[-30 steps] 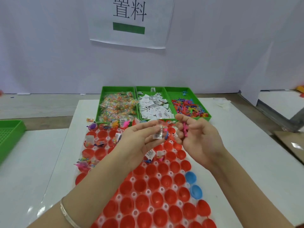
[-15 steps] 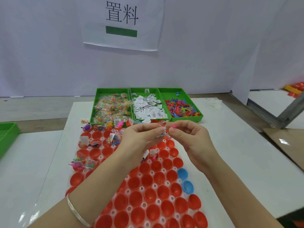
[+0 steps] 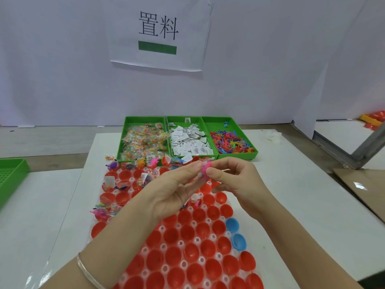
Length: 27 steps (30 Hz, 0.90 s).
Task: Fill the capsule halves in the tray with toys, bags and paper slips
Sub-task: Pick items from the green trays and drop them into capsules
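A clear tray point(image 3: 164, 268) holds several red capsule halves point(image 3: 191, 250) and two blue ones point(image 3: 232, 225). Some far-left halves hold toys, bags and slips point(image 3: 108, 180). Above the tray's far part my left hand point(image 3: 177, 188) and my right hand point(image 3: 235, 180) meet fingertip to fingertip. Between them they pinch a small pink toy point(image 3: 204, 167) together with a clear bag; which hand holds which piece I cannot tell.
Three green bins stand at the back: bead bags point(image 3: 143, 140), paper slips point(image 3: 189, 140), coloured toys point(image 3: 231, 142). Another green tray point(image 3: 10, 178) lies at the far left. Cardboard point(image 3: 366, 188) and a metal frame point(image 3: 368, 147) are on the right.
Both hands have come together over the tray; the right hand's pink toy now sits between both sets of fingertips. The view has shifted slightly.
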Available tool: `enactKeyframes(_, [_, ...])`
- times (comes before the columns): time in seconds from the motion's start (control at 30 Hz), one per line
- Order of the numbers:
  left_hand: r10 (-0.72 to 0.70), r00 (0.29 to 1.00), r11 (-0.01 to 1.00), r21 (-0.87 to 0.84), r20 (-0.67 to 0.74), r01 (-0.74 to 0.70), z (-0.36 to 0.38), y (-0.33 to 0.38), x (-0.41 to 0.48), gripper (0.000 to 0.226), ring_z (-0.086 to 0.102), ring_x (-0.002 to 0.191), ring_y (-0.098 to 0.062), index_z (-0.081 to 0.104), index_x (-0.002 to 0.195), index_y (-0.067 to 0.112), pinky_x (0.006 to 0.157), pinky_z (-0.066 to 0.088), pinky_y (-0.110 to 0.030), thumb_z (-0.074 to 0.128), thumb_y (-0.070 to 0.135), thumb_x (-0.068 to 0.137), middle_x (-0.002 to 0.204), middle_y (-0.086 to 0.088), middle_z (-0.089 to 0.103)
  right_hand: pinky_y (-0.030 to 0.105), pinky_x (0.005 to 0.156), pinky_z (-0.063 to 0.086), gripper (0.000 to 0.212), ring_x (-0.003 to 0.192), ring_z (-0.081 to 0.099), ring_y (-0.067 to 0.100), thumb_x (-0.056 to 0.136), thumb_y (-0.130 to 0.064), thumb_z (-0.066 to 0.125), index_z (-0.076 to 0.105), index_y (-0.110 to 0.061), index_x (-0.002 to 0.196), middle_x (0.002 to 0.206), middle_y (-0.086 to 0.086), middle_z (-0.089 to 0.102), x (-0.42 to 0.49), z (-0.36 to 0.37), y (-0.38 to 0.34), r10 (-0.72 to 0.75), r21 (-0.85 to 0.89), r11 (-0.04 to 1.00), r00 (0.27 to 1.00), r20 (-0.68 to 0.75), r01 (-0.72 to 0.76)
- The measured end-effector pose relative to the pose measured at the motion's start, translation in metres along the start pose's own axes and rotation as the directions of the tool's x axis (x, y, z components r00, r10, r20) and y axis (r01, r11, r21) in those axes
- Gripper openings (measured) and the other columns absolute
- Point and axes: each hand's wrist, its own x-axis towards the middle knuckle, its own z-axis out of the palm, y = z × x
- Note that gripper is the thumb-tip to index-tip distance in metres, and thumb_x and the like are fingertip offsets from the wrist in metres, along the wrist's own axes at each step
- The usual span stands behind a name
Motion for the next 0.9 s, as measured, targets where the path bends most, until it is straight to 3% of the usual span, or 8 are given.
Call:
enactKeyframes(0.17, [-0.023, 1.0, 0.995, 0.095, 0.014, 0.021, -0.005, 0.003, -0.005, 0.028, 0.071, 0.085, -0.018, 0.071, 0.106, -0.007, 0.072, 0.059, -0.023, 0.068, 0.002, 0.079, 0.107, -0.017, 0.07, 0.034, 0.066, 0.059, 0.039, 0.082, 0.072, 0.024, 0.078, -0.009, 0.075, 0.065, -0.021, 0.114, 0.096, 0.004, 0.072, 0.006, -0.002, -0.003, 0.052, -0.025, 0.998, 0.993, 0.109, -0.049])
enactKeyframes(0.27, [0.006, 1.0, 0.981, 0.194, -0.009, -0.004, -0.005, 0.006, -0.008, 0.024, 0.072, 0.079, -0.018, 0.074, 0.094, -0.005, 0.066, 0.059, -0.022, 0.071, 0.004, 0.072, 0.093, -0.016, 0.072, 0.027, 0.063, 0.059, 0.022, 0.078, 0.072, 0.019, 0.081, -0.009, 0.073, 0.073, -0.021, 0.099, 0.088, 0.005, 0.075, 0.008, -0.002, -0.01, 0.014, -0.183, 0.983, 0.98, 0.198, 0.023])
enactKeyframes(0.4, [0.168, 0.985, 0.945, 0.289, -0.029, -0.153, -0.003, 0.001, -0.007, 0.017, 0.072, 0.083, -0.02, 0.076, 0.088, -0.001, 0.072, 0.059, -0.023, 0.071, 0.006, 0.072, 0.093, -0.016, 0.074, 0.025, 0.067, 0.058, 0.015, 0.077, 0.07, 0.011, 0.08, -0.013, 0.076, 0.076, -0.021, 0.093, 0.083, -0.006, 0.074, 0.008, 0.001, -0.005, -0.153, -0.352, 0.92, 0.985, 0.084, 0.173])
enactKeyframes(0.5, [0.283, 0.958, 0.903, 0.352, -0.054, -0.247, 0.001, -0.009, -0.007, 0.02, 0.072, 0.09, -0.022, 0.074, 0.1, 0.004, 0.077, 0.059, -0.025, 0.069, 0.004, 0.08, 0.097, -0.015, 0.074, 0.026, 0.069, 0.058, 0.011, 0.078, 0.069, 0.011, 0.08, -0.018, 0.076, 0.076, -0.024, 0.089, 0.081, -0.007, 0.073, 0.004, 0.001, 0.009, -0.244, -0.369, 0.903, 0.97, -0.017, 0.22])
enactKeyframes(0.63, [0.341, 0.94, 0.789, 0.552, -0.028, -0.27, 0.0, -0.017, -0.009, 0.038, 0.071, 0.097, -0.016, 0.067, 0.116, 0.016, 0.085, 0.057, -0.026, 0.071, 0.0, 0.082, 0.103, -0.006, 0.074, 0.027, 0.067, 0.056, 0.005, 0.071, 0.07, 0.016, 0.078, -0.014, 0.077, 0.075, -0.016, 0.082, 0.074, 0.003, 0.073, -0.001, -0.007, 0.031, -0.123, -0.197, 0.976, 0.981, -0.151, 0.092])
enactKeyframes(0.73, [0.455, 0.89, 0.656, 0.679, -0.007, -0.33, -0.009, -0.005, -0.018, 0.037, 0.07, 0.093, -0.004, 0.072, 0.105, 0.025, 0.076, 0.053, -0.013, 0.071, -0.003, 0.081, 0.098, 0.006, 0.075, 0.017, 0.067, 0.05, 0.013, 0.065, 0.065, 0.005, 0.079, -0.011, 0.076, 0.073, -0.022, 0.073, 0.069, -0.003, 0.072, -0.002, -0.017, 0.048, -0.062, -0.359, 0.933, 0.991, -0.121, 0.015])
enactKeyframes(0.8, [0.515, 0.857, 0.592, 0.72, 0.009, -0.363, -0.016, 0.008, -0.027, 0.036, 0.07, 0.093, -0.004, 0.073, 0.101, 0.026, 0.076, 0.053, -0.012, 0.072, -0.003, 0.08, 0.095, 0.01, 0.075, 0.01, 0.064, 0.043, 0.016, 0.063, 0.06, -0.003, 0.078, -0.014, 0.076, 0.072, -0.028, 0.071, 0.069, -0.012, 0.07, -0.003, -0.021, 0.055, -0.073, -0.494, 0.869, 0.994, -0.083, 0.022])
enactKeyframes(0.9, [0.583, 0.812, 0.548, 0.729, 0.019, -0.41, -0.03, 0.018, -0.043, 0.034, 0.071, 0.092, -0.007, 0.074, 0.1, 0.023, 0.077, 0.054, -0.013, 0.072, -0.004, 0.078, 0.095, 0.008, 0.076, 0.009, 0.062, 0.041, 0.016, 0.065, 0.055, -0.003, 0.076, -0.018, 0.079, 0.072, -0.031, 0.07, 0.07, -0.011, 0.067, 0.001, -0.023, 0.059, -0.088, -0.537, 0.842, 0.995, -0.045, 0.05])
